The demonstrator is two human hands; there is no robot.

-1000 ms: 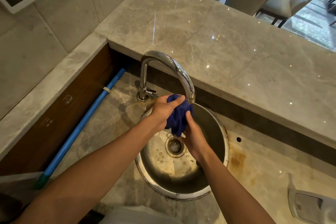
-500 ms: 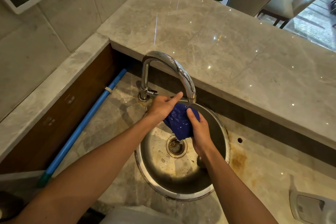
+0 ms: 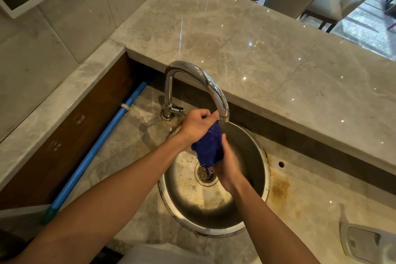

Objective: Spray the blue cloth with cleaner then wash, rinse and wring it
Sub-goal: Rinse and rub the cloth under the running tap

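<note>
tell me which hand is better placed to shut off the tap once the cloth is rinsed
Left, probably. The left hand grips the top of the cloth right beside the tap lever. The right hand holds the cloth's lower end, farther away over the sink.

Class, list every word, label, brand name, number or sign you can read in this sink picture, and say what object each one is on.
None can be read.
Blue cloth: small pale marks near its top edge, too blurred to read.
Grey plastic item at the lower right corner: no legible print.
Tap, sink, blue pipe: no lettering visible.
</note>
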